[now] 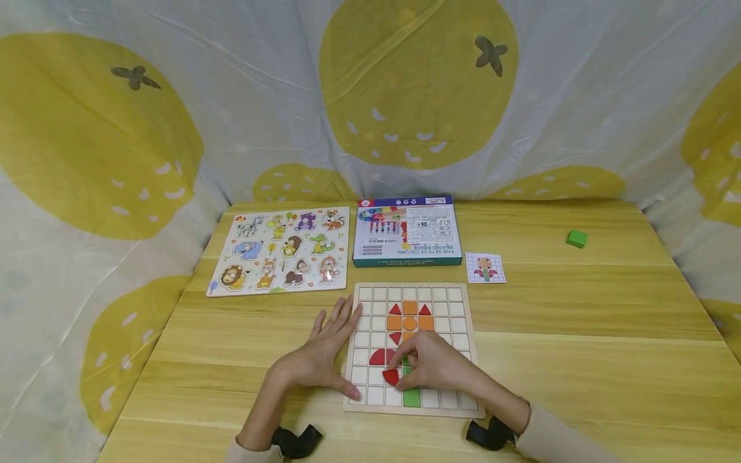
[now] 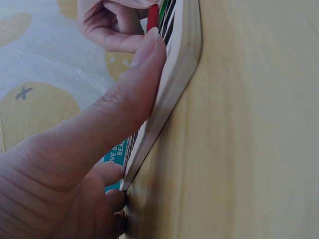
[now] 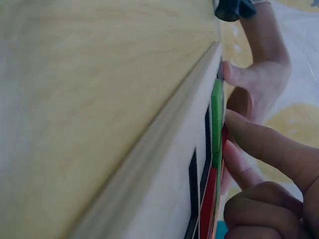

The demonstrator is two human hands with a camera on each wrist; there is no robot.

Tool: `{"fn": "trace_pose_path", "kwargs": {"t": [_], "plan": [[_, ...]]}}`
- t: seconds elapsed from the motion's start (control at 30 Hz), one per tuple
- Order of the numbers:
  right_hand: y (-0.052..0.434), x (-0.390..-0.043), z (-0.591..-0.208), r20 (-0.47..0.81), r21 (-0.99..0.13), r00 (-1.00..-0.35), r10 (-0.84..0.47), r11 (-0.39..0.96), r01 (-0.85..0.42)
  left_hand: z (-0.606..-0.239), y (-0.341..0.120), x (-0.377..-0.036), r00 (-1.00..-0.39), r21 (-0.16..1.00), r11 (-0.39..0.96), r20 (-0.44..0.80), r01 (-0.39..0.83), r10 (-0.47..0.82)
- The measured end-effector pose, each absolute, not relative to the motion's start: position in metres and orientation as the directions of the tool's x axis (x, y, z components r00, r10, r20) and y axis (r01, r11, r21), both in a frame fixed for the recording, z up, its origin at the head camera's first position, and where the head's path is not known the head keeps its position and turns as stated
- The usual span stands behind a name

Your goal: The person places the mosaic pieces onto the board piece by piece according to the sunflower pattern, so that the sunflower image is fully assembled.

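A wooden grid board (image 1: 417,287) lies on the table in front of me. My right hand (image 1: 435,361) pinches a red quarter-circle tile (image 1: 391,377) between thumb and index finger, over a cell left of the green column. Along the board's left edge rests my left hand (image 1: 315,355), fingers spread, its thumb on the lower left corner. Orange tiles (image 1: 410,307) and red triangles (image 1: 425,310) fill upper cells. A red quarter-circle (image 1: 378,357) sits mid-board, and a green square (image 1: 411,398) at the bottom; the right hand hides part of the pattern.
Behind the board lies a boxed set (image 1: 405,235), with a pattern card (image 1: 485,268) to its right. An animal puzzle board (image 1: 278,251) is at the back left. A green block (image 1: 576,238) stands far right. A patterned cloth (image 1: 278,96) hangs behind the table.
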State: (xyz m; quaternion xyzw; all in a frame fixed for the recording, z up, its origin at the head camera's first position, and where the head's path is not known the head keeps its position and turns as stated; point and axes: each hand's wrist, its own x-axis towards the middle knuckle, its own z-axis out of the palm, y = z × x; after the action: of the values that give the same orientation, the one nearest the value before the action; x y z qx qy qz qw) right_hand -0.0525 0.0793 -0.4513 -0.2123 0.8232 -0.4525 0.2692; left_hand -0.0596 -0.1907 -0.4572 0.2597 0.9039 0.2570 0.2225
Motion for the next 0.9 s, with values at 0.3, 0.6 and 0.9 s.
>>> {"fn": "trace_pose_path", "kwargs": {"t": [0.3,0.6,0.9], "plan": [[0.0791,-0.05,-0.4484,-0.246,-0.806,-0.795,-0.554,0.573,-0.15,-0.4574,-0.1904,-0.0593,-0.767,0.581,0.73,-0.262,0.359,0.586],[0.0792,-0.0494,-0.4483,-0.208,-0.838,-0.784,-0.585,0.52,-0.166,-0.4568,-0.1904,-0.0599,-0.769,0.58,0.735,-0.269,0.351,0.58],[0.0786,-0.0475,-0.4481,-0.188,-0.829,-0.792,-0.581,0.526,-0.188,-0.4565,-0.1908,-0.0594,-0.768,0.576,0.735,-0.265,0.359,0.583]]}}
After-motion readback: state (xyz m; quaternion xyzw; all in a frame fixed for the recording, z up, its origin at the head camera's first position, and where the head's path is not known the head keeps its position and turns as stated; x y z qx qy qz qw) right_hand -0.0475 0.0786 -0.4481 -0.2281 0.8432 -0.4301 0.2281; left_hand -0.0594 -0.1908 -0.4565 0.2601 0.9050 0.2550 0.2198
